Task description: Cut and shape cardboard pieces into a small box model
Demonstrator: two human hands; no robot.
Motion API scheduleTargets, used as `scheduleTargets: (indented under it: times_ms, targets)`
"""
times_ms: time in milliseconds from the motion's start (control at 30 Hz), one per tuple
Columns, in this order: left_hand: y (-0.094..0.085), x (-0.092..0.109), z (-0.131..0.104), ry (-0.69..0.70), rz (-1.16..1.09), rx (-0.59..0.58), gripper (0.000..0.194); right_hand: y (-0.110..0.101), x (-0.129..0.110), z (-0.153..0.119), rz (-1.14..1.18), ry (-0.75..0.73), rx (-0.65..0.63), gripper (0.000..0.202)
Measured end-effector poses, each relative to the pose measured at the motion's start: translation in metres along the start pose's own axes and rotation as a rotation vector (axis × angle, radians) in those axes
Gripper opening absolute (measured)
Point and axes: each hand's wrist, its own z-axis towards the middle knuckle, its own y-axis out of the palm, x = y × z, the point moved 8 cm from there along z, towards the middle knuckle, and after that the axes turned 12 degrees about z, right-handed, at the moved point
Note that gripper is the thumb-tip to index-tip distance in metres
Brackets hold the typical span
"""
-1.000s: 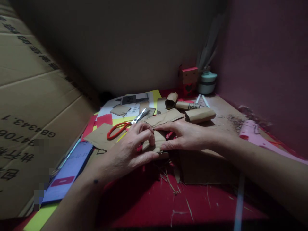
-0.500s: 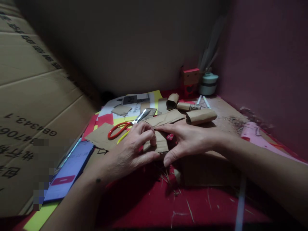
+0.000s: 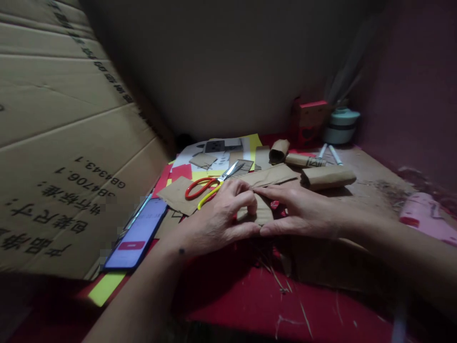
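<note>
A small piece of brown cardboard (image 3: 263,210) lies between my two hands, low over the red tabletop. My left hand (image 3: 226,209) is closed on its left side, with bent fingers on top and the thumb along the near edge. From the right, my right hand (image 3: 302,209) pinches the piece, index finger at its far edge and thumb at the near edge. The tips of both thumbs nearly meet. Just beyond my left hand lie scissors (image 3: 221,179) with orange and yellow handles. A cardboard strip (image 3: 273,175) rests past my fingertips.
Rolled cardboard tubes (image 3: 328,177) lie at the back right, near a teal pot (image 3: 342,126) and a red box figure (image 3: 313,121). Left stand a phone (image 3: 137,236) and a large carton (image 3: 71,143). Coloured paper (image 3: 182,172) is spread behind; a pink roll (image 3: 424,214) lies right.
The view has turned left, so everything sits further right in the picture. My right thumb has moved up against the cardboard's near edge, beside my left thumb.
</note>
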Motion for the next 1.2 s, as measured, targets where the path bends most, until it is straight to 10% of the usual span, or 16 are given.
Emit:
scheduleTargets:
  times_ms: [1200]
  targets:
    - [-0.005,-0.010,-0.004,0.000,-0.085,0.066,0.028,-0.002,-0.001,0.001,0.012,-0.029,0.062,0.051]
